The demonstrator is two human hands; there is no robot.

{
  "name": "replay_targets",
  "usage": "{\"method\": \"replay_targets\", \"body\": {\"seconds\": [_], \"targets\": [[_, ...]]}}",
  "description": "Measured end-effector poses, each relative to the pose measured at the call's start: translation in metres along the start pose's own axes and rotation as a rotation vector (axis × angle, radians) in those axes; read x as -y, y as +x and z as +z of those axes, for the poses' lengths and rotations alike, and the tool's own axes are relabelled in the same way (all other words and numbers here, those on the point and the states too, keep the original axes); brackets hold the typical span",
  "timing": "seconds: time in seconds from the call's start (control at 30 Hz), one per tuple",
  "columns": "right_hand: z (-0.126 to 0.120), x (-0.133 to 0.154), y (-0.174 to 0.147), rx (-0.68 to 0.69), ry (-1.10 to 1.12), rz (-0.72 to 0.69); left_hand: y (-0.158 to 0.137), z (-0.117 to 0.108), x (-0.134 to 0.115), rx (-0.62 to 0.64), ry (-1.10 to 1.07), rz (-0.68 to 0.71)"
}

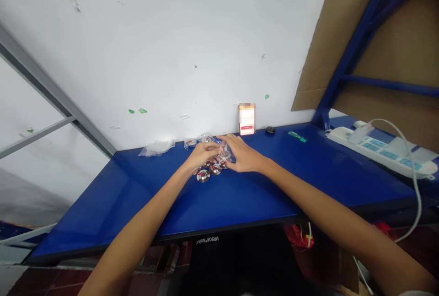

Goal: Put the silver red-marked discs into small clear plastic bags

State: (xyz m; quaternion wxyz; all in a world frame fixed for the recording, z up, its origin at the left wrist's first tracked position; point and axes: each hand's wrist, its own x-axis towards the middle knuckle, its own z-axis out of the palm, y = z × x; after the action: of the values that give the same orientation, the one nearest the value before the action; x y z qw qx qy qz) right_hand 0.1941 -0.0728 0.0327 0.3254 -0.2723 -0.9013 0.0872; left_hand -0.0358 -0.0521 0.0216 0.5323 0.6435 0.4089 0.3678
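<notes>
Between my two hands is a small clear plastic bag [224, 150], with a shiny piece that seems to be inside it. My left hand [205, 153] pinches the bag's left side with fingers closed. Curled around the bag's right side is my right hand [243, 153], thumb low and fingers above. Several round shiny metal discs [203, 176] with red marks or cords lie on the blue table just below and partly behind my hands. Behind my left hand sit bagged metal pieces [190, 142]. My fingers hide part of the bag and some discs.
Flat clear bags [157, 147] lie at the back left of the blue table [219, 204]. A lit phone [247, 119] leans on the wall. To its right are a small black object [270, 130], a green item [297, 137] and a white power strip [380, 149] with a cable.
</notes>
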Motion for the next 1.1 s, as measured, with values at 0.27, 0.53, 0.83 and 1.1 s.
{"method": "replay_targets", "body": {"seconds": [0.27,0.53,0.83,1.1], "targets": [[0.002,0.001,0.0,0.002,-0.004,-0.025,-0.004,0.007,-0.01,0.014,0.029,-0.006],[-0.001,0.005,0.001,-0.01,0.027,-0.042,-0.004,0.008,-0.006,0.042,0.029,-0.056],[0.0,0.009,0.0,0.015,0.151,-0.025,-0.002,0.002,-0.007,0.038,0.008,-0.021],[0.004,-0.005,-0.001,-0.044,0.333,0.048,-0.005,-0.002,-0.013,0.094,0.054,0.044]]}}
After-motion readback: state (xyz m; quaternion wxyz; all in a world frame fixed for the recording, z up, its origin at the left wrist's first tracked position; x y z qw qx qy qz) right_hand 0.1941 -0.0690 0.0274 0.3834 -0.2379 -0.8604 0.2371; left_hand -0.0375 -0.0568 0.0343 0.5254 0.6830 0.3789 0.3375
